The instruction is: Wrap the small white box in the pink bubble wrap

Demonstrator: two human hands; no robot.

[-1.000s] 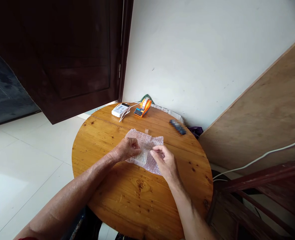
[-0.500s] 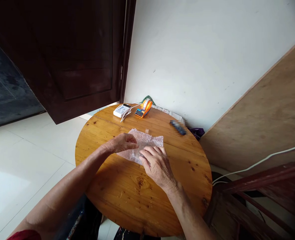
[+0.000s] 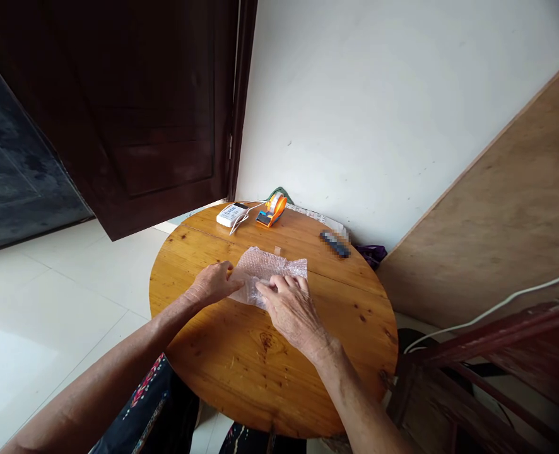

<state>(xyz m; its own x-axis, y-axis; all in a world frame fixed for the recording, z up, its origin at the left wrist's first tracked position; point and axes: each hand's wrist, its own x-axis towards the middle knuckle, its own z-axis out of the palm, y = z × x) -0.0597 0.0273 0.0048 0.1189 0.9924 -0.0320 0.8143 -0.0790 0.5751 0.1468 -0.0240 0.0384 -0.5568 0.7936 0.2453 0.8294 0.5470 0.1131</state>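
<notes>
A sheet of clear, pinkish bubble wrap (image 3: 263,261) lies partly folded on the round wooden table (image 3: 260,378). At its left edge my left hand (image 3: 213,282) has thumb and fingers closed on the folded flap. My right hand (image 3: 293,309) lies over the right and front part of the wrap, fingers bent and gripping it from above. Whatever may lie inside the fold is hidden by the hand and the plastic.
Toward the wall sit a white box with a cable (image 3: 232,214) and an orange tape dispenser (image 3: 272,210). A small piece of tape (image 3: 277,251) touches the wrap's far edge. A dark, pixelated object (image 3: 335,243) lies at right. A dark door (image 3: 166,126) stands behind.
My left hand has moved left and slightly down from above the wrap to its left edge. My right hand has shifted slightly left on the wrap. The view has tilted a little.
</notes>
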